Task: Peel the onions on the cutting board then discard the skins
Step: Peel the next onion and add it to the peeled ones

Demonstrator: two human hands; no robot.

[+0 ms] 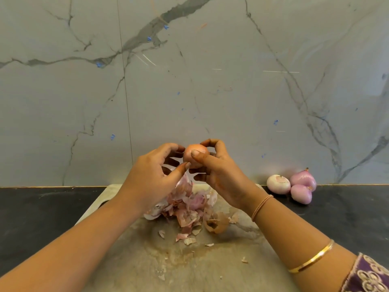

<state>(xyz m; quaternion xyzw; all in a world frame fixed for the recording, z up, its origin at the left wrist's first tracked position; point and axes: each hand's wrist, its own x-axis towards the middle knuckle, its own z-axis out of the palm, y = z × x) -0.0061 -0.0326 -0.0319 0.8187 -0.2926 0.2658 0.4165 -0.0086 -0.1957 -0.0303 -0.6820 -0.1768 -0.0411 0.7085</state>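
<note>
The onion (196, 153) is held up in the air above the far edge of the cutting board (189, 268), close to the marble wall (210, 81), caught between both hands. The left hand (151, 173) has its grip closed round the onion's left side, fingers curled behind it and the thumb tip at its lower edge. The right hand (221, 175) has its grip closed on the right side, thumb pad pressed on the front and forefinger arched over the top. The onion wears a tan, papery outer skin, so I judge that peeling this one has barely begun. It looks small, light and firm and should take a steady squeeze without harm. The dry skin, though, is likely brittle and slick and may tear off in flakes rather than in 1 sheet. The best place to take hold is probably a lifted edge near the root or tip, a nail slipped under it, with the other hand steadying the body. A heap of loose skins (189, 207) lies on the board beneath the hands, not yet discarded. 3 peeled onions (303, 180) sit together on the dark desk (42, 218) to the right, off the board.
</note>
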